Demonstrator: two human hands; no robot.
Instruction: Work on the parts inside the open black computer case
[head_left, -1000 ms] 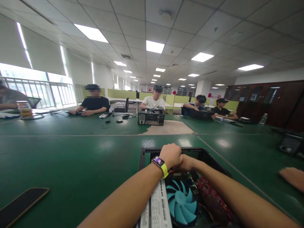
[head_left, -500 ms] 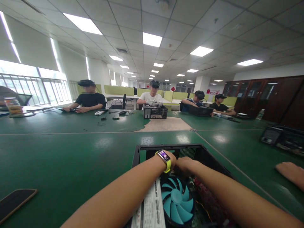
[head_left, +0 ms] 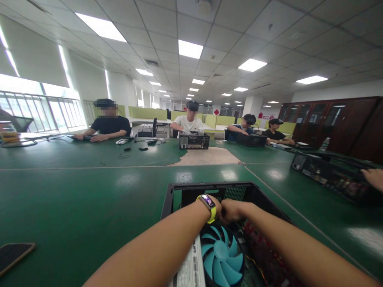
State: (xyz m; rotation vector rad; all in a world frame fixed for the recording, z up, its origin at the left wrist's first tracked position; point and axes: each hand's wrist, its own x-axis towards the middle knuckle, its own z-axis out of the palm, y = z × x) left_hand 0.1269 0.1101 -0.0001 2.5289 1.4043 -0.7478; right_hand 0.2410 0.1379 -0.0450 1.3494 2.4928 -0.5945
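An open black computer case (head_left: 173, 192) lies on the green table (head_left: 89, 199) in front of me. Inside it sits a blue cooling fan (head_left: 222, 256) with a white power supply label (head_left: 188, 271) to its left and a red circuit board (head_left: 263, 255) to its right. My left hand (head_left: 217, 208), with a yellow-strapped watch (head_left: 208, 203) on the wrist, and my right hand (head_left: 231, 210) are pressed together deep in the case behind the fan. Their fingers are hidden, so what they touch cannot be seen.
A dark phone (head_left: 13, 255) lies at the lower left. Another open computer case (head_left: 329, 175) stands at the right, with another person's hand (head_left: 374, 177) at it. Several people sit along the far side, one at a small black case (head_left: 194, 141).
My hands have sunk lower into the case. The view has shifted, so the phone slid left and the case at the right came into view. The neighbour's hand rose toward that case.
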